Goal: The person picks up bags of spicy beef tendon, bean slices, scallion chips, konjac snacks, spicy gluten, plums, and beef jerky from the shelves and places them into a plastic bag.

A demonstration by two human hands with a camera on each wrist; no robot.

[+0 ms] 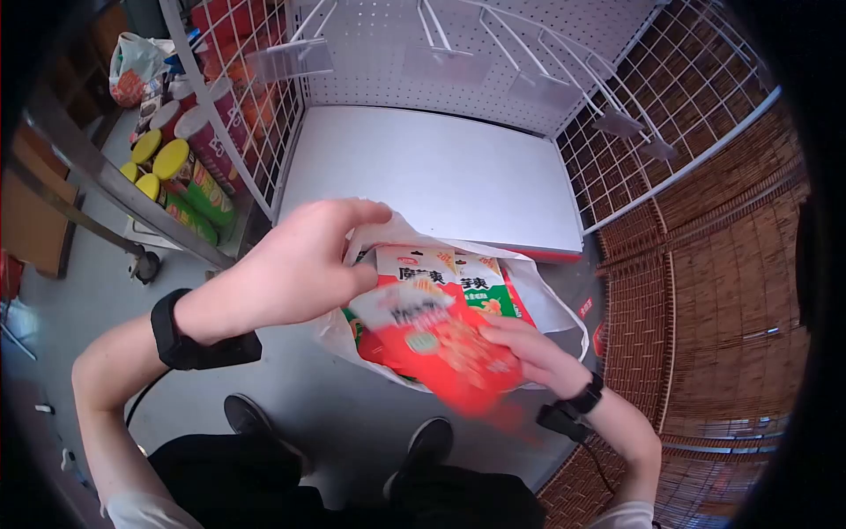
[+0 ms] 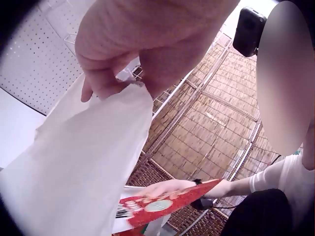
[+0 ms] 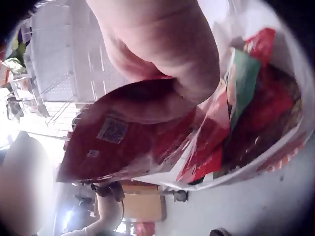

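Note:
My left hand (image 1: 300,264) pinches the rim of a white plastic bag (image 2: 74,157) between thumb and fingers and lifts that side of it. My right hand (image 1: 539,354) grips a red and white snack packet (image 1: 454,353) over the mouth of the bag, blurred in the head view. In the right wrist view, the fingers curl round the packet's edge, and its dark red face carries a square code label (image 3: 113,130). More packets stand inside the bag, among them a white-topped one (image 1: 414,260) and one with a green lower part (image 1: 498,302).
Beyond the bag is a white shelf board (image 1: 423,167) with a pegboard and wire hooks above it. Wire grid panels flank it on both sides. Yellow-lidded cans (image 1: 194,181) stand at the left, behind a metal post. A woven screen (image 1: 723,291) lines the right.

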